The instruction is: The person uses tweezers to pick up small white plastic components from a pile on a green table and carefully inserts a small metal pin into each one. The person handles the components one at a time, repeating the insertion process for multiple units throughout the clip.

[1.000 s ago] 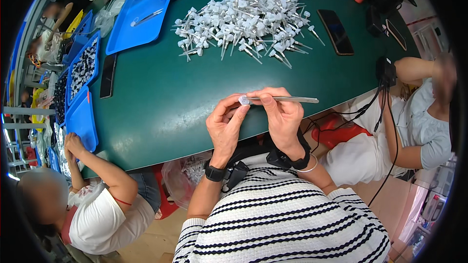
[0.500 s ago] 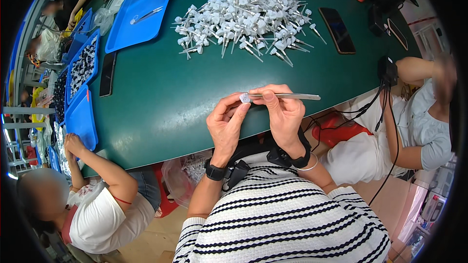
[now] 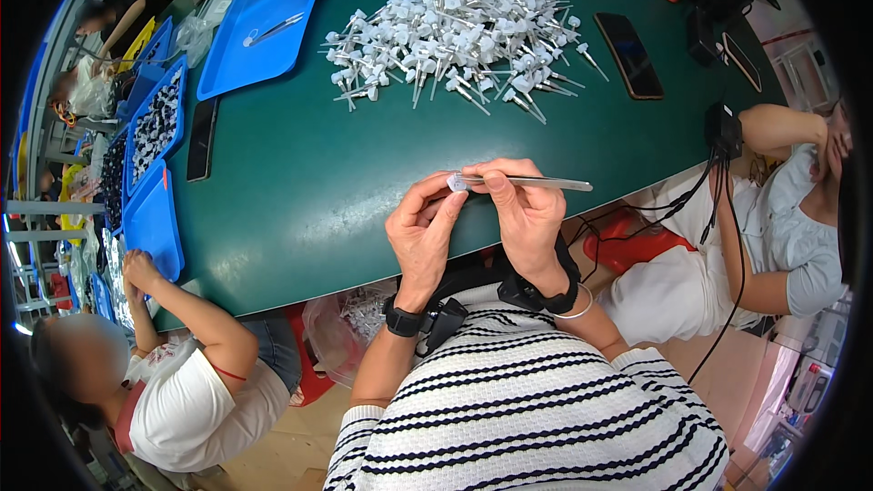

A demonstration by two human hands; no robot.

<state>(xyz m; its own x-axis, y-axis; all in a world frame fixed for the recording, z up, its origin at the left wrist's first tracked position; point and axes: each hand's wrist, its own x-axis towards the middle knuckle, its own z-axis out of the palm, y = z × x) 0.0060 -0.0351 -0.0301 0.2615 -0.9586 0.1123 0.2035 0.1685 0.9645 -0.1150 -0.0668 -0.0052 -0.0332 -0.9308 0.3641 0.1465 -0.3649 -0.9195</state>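
Note:
My left hand (image 3: 424,236) pinches a small white plastic part (image 3: 456,183) between thumb and fingers, just above the near edge of the green table (image 3: 300,182). My right hand (image 3: 523,214) grips metal tweezers (image 3: 536,183) whose tips meet that part. Both hands are close together, fingertips almost touching. A large pile of similar white parts with thin pins (image 3: 464,32) lies farther out on the table.
Blue trays (image 3: 259,36) line the table's left and far side, some filled with small parts (image 3: 153,127). Two dark phones (image 3: 629,55) lie on the table. A person in white (image 3: 195,382) sits at my left, another (image 3: 782,227) at my right.

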